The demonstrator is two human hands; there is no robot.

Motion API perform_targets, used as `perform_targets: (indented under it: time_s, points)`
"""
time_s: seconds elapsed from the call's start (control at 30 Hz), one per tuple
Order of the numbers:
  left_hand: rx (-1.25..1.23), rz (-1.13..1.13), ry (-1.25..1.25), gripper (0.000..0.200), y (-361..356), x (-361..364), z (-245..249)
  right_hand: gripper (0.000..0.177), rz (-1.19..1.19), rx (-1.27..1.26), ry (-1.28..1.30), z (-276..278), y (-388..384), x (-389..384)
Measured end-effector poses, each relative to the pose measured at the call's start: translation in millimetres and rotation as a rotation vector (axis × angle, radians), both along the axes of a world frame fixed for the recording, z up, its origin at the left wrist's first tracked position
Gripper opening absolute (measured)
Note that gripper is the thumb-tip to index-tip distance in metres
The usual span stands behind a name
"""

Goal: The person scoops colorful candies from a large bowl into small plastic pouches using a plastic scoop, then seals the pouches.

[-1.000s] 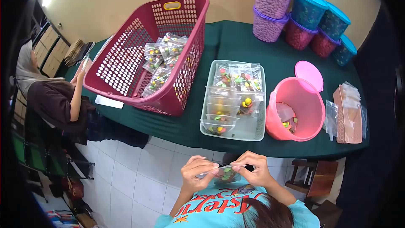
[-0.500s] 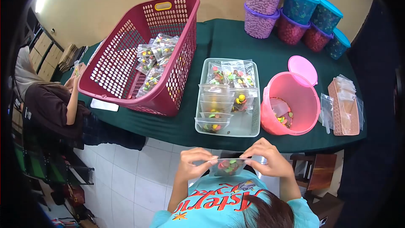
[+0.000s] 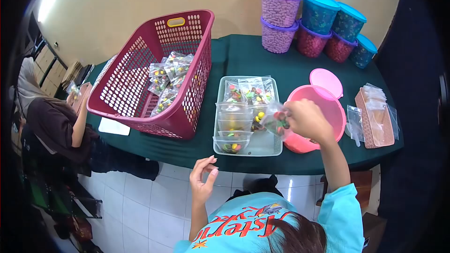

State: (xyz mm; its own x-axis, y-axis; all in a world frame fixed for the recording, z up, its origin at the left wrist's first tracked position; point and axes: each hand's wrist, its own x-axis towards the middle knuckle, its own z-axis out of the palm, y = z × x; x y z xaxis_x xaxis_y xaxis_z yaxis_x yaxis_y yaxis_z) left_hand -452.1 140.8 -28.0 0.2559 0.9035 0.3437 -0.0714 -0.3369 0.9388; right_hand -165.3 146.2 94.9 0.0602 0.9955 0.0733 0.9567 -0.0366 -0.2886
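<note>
My right hand is closed on a small clear bag of colourful candies, held above the right side of a pale tray. Behind that hand stands a pink tub, partly hidden by it. My left hand is raised in front of the table edge, fingers apart, holding nothing. Several filled clear bags lie and stand in the tray, mostly along its left and back parts.
A maroon basket holds filled bags at the left. Beside the tub are a pink lid and a box of clear bags. Stacked lidded tubs stand at the back. A person sits at far left, holding a bag.
My right hand has moved up and forward with the bag, from in front of my body to over the tray. My left hand has let go of the bag and opened.
</note>
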Motion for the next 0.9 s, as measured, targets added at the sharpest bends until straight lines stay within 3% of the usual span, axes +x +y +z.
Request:
perform_targets:
  time_s: [0.1, 0.27, 0.5, 0.57, 0.77, 0.83, 0.87, 0.9]
  points:
    - [-0.058, 0.036, -0.031, 0.028, -7.8, -2.7, -3.8, 0.019, 0.022, -0.195, -0.111, -23.4, 33.6, -7.7]
    - [-0.101, 0.012, -0.02, 0.023, -21.9, -2.3, -4.7, 0.026, 0.012, -0.228, -0.179, -58.5, 63.1, -12.1]
    - [-0.163, -0.064, -0.022, 0.02, -24.4, 3.3, -17.4, 0.029, 0.006, -0.199, -0.161, -89.3, 73.8, -13.9]
    - [-0.158, -0.076, 0.012, 0.02, -23.3, 7.6, -17.3, 0.027, 0.006, -0.088, -0.16, -110.7, 77.6, -10.9]
    - [-0.163, -0.163, 0.033, 0.018, -26.0, 37.3, -11.8, 0.024, 0.006, -0.233, -0.149, -81.7, 53.9, -15.3]
    - [-0.148, -0.197, 0.052, 0.019, -29.3, 51.3, -11.6, 0.026, 0.049, 0.18, -0.102, -81.5, 36.8, -10.7]
    - [-0.162, -0.215, 0.047, 0.018, -31.4, 60.5, -10.8, 0.026, 0.042, 0.178, -0.104, -76.8, 24.6, -5.6]
    - [-0.163, -0.221, 0.044, 0.018, -33.1, 71.0, -10.9, 0.026, 0.067, 0.335, 0.013, -61.4, 5.1, 0.1]
